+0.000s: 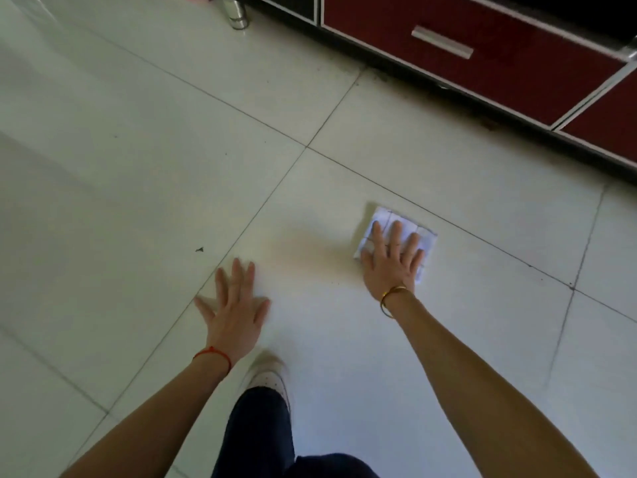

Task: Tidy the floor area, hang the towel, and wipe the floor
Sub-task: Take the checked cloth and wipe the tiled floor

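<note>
A folded white cloth with thin grid lines [425, 238] lies flat on the pale floor tiles [344, 322]. My right hand [393, 257], with a gold bangle on the wrist, presses down on the cloth with fingers spread, covering most of it. My left hand [234, 310], with a red string on the wrist, rests palm-down on the bare tile to the left, fingers apart, holding nothing. A small dark speck of dirt [199, 249] sits on the tile to the left of my left hand.
A low cabinet with dark red drawers [482, 63] and a metal handle [442, 42] runs along the far right, with grime along its base. A metal leg [236, 12] stands at the top. My white shoe [270, 377] and dark trouser leg are between my arms.
</note>
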The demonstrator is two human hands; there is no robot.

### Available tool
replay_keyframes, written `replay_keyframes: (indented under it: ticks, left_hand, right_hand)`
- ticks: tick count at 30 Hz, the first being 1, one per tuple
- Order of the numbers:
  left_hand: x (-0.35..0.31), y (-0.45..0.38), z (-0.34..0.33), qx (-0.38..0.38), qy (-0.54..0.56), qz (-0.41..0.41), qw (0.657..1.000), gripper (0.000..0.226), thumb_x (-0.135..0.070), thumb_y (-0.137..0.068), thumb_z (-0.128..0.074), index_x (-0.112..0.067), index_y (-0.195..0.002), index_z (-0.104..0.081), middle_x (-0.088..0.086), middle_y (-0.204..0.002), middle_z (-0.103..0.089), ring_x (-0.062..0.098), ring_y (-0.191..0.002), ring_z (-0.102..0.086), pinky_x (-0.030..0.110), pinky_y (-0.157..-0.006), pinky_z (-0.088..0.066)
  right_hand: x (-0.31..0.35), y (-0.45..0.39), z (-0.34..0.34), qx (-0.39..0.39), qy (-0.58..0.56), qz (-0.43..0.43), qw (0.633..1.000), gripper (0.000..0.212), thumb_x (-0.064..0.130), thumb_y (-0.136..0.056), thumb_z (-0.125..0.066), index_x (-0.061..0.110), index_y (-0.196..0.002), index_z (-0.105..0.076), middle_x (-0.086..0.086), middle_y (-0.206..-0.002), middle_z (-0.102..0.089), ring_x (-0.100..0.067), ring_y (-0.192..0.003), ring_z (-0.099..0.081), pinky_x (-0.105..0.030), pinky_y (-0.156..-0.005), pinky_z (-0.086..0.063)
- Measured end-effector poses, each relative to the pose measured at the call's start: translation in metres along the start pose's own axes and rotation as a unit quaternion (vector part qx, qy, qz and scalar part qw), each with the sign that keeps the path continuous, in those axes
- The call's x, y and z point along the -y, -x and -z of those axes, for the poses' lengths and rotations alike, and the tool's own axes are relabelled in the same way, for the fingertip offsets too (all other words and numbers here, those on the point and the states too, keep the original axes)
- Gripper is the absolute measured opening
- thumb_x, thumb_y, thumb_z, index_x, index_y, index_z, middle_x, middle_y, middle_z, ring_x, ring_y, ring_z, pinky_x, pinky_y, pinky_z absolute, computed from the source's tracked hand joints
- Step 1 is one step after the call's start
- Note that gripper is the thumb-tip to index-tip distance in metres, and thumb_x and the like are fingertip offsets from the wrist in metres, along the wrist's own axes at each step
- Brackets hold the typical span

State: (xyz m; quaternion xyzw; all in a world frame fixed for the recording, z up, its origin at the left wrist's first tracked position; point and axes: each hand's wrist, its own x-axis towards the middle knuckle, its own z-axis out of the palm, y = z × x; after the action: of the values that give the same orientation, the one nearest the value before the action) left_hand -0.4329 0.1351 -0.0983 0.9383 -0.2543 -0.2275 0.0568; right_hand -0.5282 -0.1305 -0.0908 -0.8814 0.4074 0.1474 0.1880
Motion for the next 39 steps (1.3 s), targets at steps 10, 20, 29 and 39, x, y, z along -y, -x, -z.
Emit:
replay_keyframes:
  ticks: [10,20,29,39]
  left_hand:
    - [0.005,-0.006,-0.008,-0.005,-0.069,0.003,0.998,0.075,-0.058,-0.092,-0.017,-0.019,-0.155,-0.007,0.007,-0.163,0.003,0.039,-0.147,-0.002,0.079,-0.095,-0.021]
    - [0.001,-0.004,-0.007,0.015,-0.084,0.016,0.996,0.075,-0.054,-0.097,-0.025,-0.025,-0.151,0.017,0.001,-0.159,0.025,0.032,-0.147,0.017,0.072,-0.105,-0.016]
    - [-0.052,0.007,0.004,-0.031,-0.076,-0.050,0.995,0.069,-0.038,-0.099,-0.037,-0.022,-0.155,0.001,0.005,-0.162,0.006,0.032,-0.149,0.003,0.067,-0.112,-0.007]
    - [-0.174,0.048,-0.015,0.003,-0.101,-0.306,0.947,0.071,-0.038,-0.097,-0.043,-0.027,-0.155,-0.003,-0.006,-0.163,0.008,0.023,-0.149,0.009,0.061,-0.114,-0.007]
  right_hand:
    - [0.117,-0.063,0.000,0.035,0.089,0.202,0.975,0.059,0.044,-0.100,-0.019,0.035,-0.150,0.011,0.000,-0.158,0.022,-0.037,-0.141,0.025,-0.053,-0.115,0.014]
    - [0.036,-0.008,-0.014,-0.001,0.056,0.111,0.992,0.062,0.055,-0.092,-0.004,0.035,-0.149,0.009,-0.002,-0.158,0.018,-0.038,-0.143,0.017,-0.053,-0.114,0.013]
    - [-0.095,0.033,0.016,-0.003,0.009,-0.047,0.999,0.059,0.048,-0.099,-0.018,0.038,-0.149,0.011,-0.004,-0.159,0.017,-0.040,-0.143,0.017,-0.052,-0.116,0.010]
    - [-0.139,0.184,-0.044,-0.005,0.016,0.016,1.000,0.060,0.047,-0.097,-0.015,0.035,-0.150,0.010,-0.004,-0.158,0.016,-0.040,-0.143,0.015,-0.054,-0.118,0.002]
